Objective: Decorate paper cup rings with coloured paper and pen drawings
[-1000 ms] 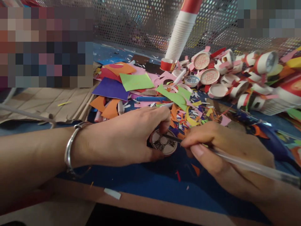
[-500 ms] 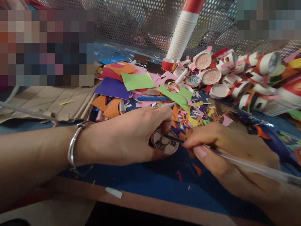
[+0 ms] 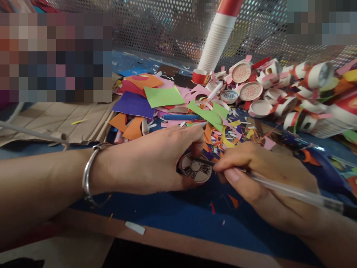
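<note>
Between the thumb and fingers of my left hand (image 3: 156, 162) sits a small paper cup piece (image 3: 196, 169), its round base turned up. Black ink marks that base: a ring in the middle with dark scribbled wedges around it. My right hand (image 3: 259, 182) is closed on a clear-barrelled pen (image 3: 290, 191). The pen's dark tip end reaches over the upper part of the round base; whether it touches there I cannot tell. Just beyond my hands lie many small coloured paper scraps (image 3: 223, 139).
Behind are a purple paper sheet (image 3: 134, 104), a green sheet (image 3: 163, 96) and a blue pen (image 3: 181, 117). Cut cups with drawn bases (image 3: 251, 91) pile up at right. A tall cup stack (image 3: 216, 42) leans against the perforated metal panel (image 3: 156, 29). Corrugated cardboard (image 3: 55, 119) lies left.
My right hand and the pen have shifted slightly left, and the pen's tip end sits further left over the round base. My left hand keeps the cup piece in nearly the same place.
</note>
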`<action>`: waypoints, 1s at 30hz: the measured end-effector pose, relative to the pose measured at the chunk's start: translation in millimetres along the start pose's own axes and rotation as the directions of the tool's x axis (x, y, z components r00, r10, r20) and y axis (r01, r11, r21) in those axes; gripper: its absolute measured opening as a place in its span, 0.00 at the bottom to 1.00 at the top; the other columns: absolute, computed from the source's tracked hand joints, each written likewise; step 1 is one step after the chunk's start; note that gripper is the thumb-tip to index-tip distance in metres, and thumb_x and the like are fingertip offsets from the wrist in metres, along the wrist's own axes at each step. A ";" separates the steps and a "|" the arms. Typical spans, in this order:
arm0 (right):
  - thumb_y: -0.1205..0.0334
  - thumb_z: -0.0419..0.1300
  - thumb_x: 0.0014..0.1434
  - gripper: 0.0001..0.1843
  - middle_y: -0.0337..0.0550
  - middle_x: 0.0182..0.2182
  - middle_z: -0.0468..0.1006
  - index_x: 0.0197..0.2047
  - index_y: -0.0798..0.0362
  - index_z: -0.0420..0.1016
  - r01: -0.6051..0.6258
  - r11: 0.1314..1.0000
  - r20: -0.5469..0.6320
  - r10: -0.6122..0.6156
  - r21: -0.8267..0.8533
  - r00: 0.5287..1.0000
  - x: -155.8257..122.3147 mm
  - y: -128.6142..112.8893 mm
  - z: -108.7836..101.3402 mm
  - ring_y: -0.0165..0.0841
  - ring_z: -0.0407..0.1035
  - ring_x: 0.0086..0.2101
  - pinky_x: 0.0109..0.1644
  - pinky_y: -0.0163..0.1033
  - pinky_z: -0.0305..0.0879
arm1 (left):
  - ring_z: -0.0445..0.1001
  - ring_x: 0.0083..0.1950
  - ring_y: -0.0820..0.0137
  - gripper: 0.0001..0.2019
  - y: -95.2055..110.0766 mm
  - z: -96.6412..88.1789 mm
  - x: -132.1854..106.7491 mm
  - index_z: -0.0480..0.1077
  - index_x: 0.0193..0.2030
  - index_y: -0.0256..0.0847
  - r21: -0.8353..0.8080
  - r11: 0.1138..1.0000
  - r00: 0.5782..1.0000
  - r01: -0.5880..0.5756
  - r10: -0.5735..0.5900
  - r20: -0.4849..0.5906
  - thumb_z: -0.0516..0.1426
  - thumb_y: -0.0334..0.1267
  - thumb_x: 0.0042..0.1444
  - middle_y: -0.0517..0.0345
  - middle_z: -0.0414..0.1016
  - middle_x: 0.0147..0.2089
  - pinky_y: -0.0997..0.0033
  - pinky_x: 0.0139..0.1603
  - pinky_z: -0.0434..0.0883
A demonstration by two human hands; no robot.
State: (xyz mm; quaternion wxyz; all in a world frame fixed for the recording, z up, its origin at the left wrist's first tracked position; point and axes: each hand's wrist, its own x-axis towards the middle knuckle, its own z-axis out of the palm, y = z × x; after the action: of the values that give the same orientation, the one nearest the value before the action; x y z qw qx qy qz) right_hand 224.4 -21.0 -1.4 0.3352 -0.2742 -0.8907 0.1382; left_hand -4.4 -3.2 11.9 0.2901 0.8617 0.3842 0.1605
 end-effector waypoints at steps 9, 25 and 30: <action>0.72 0.55 0.64 0.09 0.34 0.31 0.80 0.39 0.52 0.74 -0.010 1.000 0.011 0.011 -0.019 1.000 0.4 2.2 0.1 0.24 0.75 0.30 0.36 0.29 0.70 | 0.69 0.31 0.74 0.15 -0.4 0.2 0.7 0.63 0.39 0.44 -0.004 1.000 1.000 0.004 -0.004 -0.006 0.66 0.42 0.53 0.66 0.71 0.35 0.73 0.28 0.63; 0.73 0.54 0.64 0.10 0.34 0.30 0.80 0.38 0.50 0.73 -0.012 0.998 0.015 0.013 -0.063 1.000 -0.3 -1.7 -0.1 0.25 0.76 0.31 0.37 0.30 0.70 | 0.68 0.29 0.74 0.16 -1.3 1.6 -0.2 0.64 0.40 0.45 -0.021 0.999 1.000 0.029 -0.029 0.000 0.66 0.42 0.52 0.66 0.72 0.33 0.74 0.25 0.62; 0.72 0.54 0.64 0.09 0.33 0.30 0.80 0.39 0.50 0.73 -0.013 0.997 0.006 0.013 -0.076 1.000 -1.0 -0.8 0.0 0.24 0.75 0.30 0.37 0.31 0.69 | 0.68 0.29 0.74 0.16 0.0 0.4 0.2 0.64 0.40 0.45 -0.042 0.998 0.999 0.045 -0.044 0.021 0.67 0.42 0.51 0.66 0.72 0.33 0.74 0.25 0.62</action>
State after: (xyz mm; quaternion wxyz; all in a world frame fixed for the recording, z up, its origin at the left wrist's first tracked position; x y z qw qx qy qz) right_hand 224.7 -22.2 -1.6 0.3207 -0.2920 -0.8947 0.1071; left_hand -4.1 -3.2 11.6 0.3155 0.8482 0.3969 0.1534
